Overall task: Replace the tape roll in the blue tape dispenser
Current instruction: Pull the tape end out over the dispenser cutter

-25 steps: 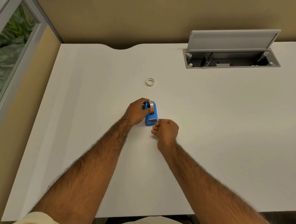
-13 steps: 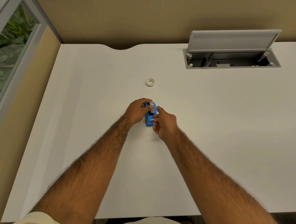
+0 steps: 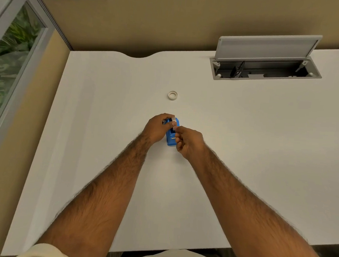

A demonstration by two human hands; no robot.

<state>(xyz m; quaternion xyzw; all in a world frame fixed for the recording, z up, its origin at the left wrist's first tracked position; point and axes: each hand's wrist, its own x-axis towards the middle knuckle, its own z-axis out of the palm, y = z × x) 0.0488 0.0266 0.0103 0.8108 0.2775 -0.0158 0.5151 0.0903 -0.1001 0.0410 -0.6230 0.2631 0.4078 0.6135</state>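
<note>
The small blue tape dispenser (image 3: 171,138) stands on the white desk (image 3: 105,124) near its middle. My left hand (image 3: 156,128) grips the dispenser's far end, where a tape roll (image 3: 174,119) sits in it. My right hand (image 3: 187,142) is at the dispenser's right side, its thumb and forefinger pinched together at the loose tape end just below the roll. A second, white tape roll (image 3: 172,95) lies flat on the desk a short way beyond the dispenser.
An open cable hatch (image 3: 265,71) with its grey lid raised is set into the desk at the back right. A tan partition wall runs behind the desk, with a glass panel on the left.
My right hand has moved up from the dispenser's near end to the roll and now pinches at the tape there. My left hand has stayed on the dispenser.
</note>
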